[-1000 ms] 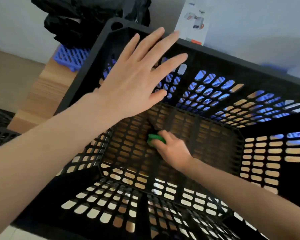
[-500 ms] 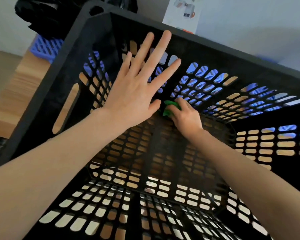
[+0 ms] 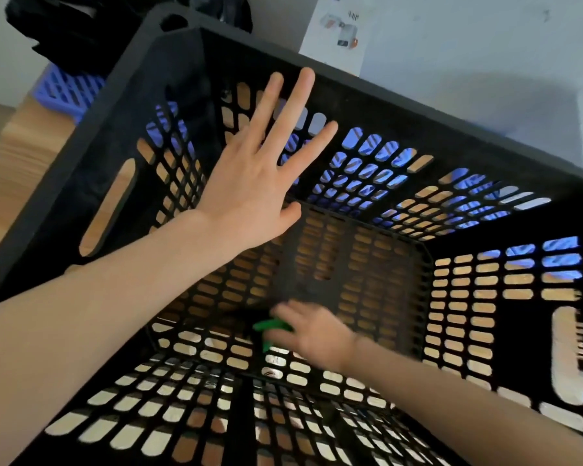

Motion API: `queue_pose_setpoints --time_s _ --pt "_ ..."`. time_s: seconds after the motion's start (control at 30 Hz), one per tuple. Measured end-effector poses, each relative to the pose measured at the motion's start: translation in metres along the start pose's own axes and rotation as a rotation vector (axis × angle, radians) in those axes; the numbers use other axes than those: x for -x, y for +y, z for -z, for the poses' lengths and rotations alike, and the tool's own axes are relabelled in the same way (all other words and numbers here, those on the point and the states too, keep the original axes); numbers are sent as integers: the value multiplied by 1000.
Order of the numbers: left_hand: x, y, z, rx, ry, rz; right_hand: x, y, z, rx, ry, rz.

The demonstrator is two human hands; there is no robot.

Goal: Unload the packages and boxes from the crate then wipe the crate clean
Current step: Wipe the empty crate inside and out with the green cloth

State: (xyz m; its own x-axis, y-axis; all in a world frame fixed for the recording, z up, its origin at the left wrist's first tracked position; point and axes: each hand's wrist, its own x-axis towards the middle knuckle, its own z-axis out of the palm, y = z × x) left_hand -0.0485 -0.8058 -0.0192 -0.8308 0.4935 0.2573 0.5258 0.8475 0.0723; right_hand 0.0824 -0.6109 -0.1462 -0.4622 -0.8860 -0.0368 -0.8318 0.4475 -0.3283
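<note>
A large black slotted crate (image 3: 377, 92) fills the head view, and I look straight down into it. No packages or boxes lie inside. My left hand (image 3: 249, 183) hovers flat above the crate's far left inner wall, fingers spread, holding nothing. Deep inside, my right hand (image 3: 312, 334) presses a green cloth (image 3: 270, 327) against the crate's floor near its near edge. The right hand is motion-blurred and covers most of the cloth.
A white product box (image 3: 339, 31) leans against the wall behind the crate. At the back left, black bags (image 3: 81, 31) lie on a blue slotted crate (image 3: 66, 90), which rests on a wooden surface (image 3: 24, 153). The wall stands close behind.
My right hand has swept the green cloth from the far wall of the crate back toward the near edge of the floor. The left hand has stayed spread above the far left side.
</note>
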Motion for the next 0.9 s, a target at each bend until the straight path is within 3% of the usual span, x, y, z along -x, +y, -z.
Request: queue_pose_setpoints --time_s 0.07,0.17,0.3,0.37,0.53,0.67,0.8,0.9 --pt "0 -1 0 -9 -6 -3 -15 40 16 130 117 -98" --pt "0 -2 0 -15 -12 -4 -26 97 46 262 275 -416" --pt "0 -1 1 -45 -9 -11 -23 97 44 181 301 -716" --pt "0 -2 1 -53 -11 -8 -12 64 28 72 274 -642" --pt "-1 -1 2 -72 -13 -16 31 -20 -5 -75 -54 -4" --pt "0 -3 4 -87 -29 -14 32 -13 -5 -25 -120 171" --pt "-1 0 3 -55 -32 -14 10 36 22 105 -33 162" --pt "-1 1 3 -43 -35 -13 -14 79 45 247 143 -129"
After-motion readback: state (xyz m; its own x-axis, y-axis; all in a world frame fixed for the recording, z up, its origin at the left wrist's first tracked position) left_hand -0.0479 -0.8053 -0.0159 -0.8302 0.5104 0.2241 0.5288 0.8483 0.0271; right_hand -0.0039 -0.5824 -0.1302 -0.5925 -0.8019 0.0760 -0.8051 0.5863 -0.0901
